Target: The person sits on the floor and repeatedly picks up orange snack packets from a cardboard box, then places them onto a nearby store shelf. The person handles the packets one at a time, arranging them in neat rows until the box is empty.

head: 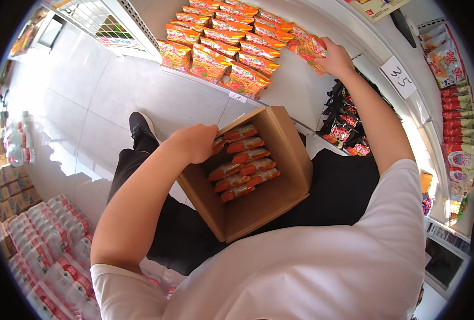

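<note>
An open cardboard box (291,148) rests on my lap, tilted, with several orange snack packets (249,156) standing in rows inside. My left hand (195,142) is closed over the box's left rim. One orange packet (218,145) lies right by its fingertips; whether they touch it is hidden. Out over the shelf (295,76), my right hand (336,58) grips an orange snack packet (307,46) by its right end. That packet is at the right side of the rows of matching orange packets (225,38) standing on the shelf.
A price tag (237,97) sits on the shelf's front edge. Black snack packets (342,120) fill the section to the right. Higher shelving with a price card (398,77) runs along the right. Shrink-wrapped bottle packs (57,248) stand on the floor at lower left.
</note>
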The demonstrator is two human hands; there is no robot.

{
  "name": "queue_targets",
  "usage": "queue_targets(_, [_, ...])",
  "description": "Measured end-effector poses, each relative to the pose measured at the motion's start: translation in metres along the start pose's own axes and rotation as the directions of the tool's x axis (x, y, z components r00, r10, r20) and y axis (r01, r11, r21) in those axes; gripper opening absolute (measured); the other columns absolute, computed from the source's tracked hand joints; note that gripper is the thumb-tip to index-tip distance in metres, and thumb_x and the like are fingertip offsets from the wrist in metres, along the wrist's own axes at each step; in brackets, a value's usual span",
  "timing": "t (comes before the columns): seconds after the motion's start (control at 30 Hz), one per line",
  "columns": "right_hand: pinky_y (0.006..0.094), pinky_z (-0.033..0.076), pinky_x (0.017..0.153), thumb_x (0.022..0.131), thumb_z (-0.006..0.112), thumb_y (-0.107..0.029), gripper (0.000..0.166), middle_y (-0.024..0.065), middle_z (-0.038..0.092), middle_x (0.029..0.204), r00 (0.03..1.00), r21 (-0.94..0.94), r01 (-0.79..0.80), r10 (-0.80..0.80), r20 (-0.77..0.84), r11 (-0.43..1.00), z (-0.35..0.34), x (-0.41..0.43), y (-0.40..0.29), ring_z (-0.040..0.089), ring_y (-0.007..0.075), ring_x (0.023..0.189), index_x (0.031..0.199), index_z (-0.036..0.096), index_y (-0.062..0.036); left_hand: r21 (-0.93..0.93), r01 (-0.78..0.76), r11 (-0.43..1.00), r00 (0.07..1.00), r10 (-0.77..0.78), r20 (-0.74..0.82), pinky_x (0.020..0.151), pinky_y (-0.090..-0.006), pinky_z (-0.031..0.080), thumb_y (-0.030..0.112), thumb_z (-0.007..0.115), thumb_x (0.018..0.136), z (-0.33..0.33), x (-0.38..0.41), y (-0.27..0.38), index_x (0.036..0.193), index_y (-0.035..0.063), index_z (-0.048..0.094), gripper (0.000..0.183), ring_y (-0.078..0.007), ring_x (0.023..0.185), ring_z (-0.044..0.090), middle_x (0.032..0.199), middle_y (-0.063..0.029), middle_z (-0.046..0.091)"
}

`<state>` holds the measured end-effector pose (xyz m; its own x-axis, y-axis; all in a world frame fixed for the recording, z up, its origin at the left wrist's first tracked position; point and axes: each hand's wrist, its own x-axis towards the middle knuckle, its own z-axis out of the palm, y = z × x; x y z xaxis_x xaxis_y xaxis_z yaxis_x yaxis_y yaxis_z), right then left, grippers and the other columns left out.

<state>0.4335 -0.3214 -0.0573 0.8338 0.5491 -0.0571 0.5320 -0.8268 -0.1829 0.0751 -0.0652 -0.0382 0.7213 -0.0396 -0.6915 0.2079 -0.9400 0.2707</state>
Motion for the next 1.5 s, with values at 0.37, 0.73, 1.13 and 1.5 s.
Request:
queue_targets(0.37, [0.0499,0.056,0.091,0.083,0.081,-0.021,0.057,0.0171,0.07,0.122,0.995,-0.07,0.048,-0.041,0.091,0.996,0.08,0.071,0.042,0.066,0.0374,0.114,0.133,0.056,-0.009,0.023,0.043,0.999,0.997,-0.042,-0.07,0.085,-0.0497,0.053,-0.001,0.059,0.09,-0.014,0.011,0.011,0.114,0.0038,0.056,0.025,-0.0411,0.102,0.067,0.104,-0.0194,0.07])
queue_targets(0.73, [0.0488,0.057,0.091,0.083,0.081,-0.021,0.052,0.0136,0.073,0.113,0.978,-0.292,0.209,-0.192,0.084,0.933,0.1,0.108,0.05,0.068,0.0354,0.11,0.129,0.059,-0.0112,0.07,0.009,0.998,0.998,-0.005,-0.061,0.085,-0.0484,0.054,-0.004,0.058,0.087,-0.025,0.022,0.015,0.115,0.0029,0.057,0.029,-0.0397,0.099,0.068,0.101,-0.018,0.07])
queue_targets(1.13, [0.0509,0.051,0.101,0.085,0.08,-0.028,0.058,0.0082,0.069,0.128,0.988,-0.432,0.144,-0.154,0.013,0.89,0.085,0.094,0.017,0.063,0.0298,0.123,0.136,0.057,-0.014,0.031,0.008,0.999,0.994,-0.004,-0.112,0.083,-0.049,0.054,-0.004,0.057,0.088,-0.021,0.019,0.012,0.111,0.0035,0.056,0.024,-0.0397,0.099,0.068,0.1,-0.0178,0.07])
queue_targets(1.5, [0.0518,0.053,0.096,0.09,0.066,-0.028,0.036,0.0114,0.068,0.128,0.99,-0.415,0.136,-0.139,0.023,0.9,0.044,0.037,-0.042,0.064,0.0324,0.12,0.121,0.066,-0.0092,0.199,-0.02,0.98,0.988,0.05,-0.148,0.079,-0.0458,0.057,0.013,0.062,0.095,-0.009,0.019,0.01,0.108,0.0076,0.06,0.015,-0.0331,0.096,0.073,0.097,-0.0116,0.074])
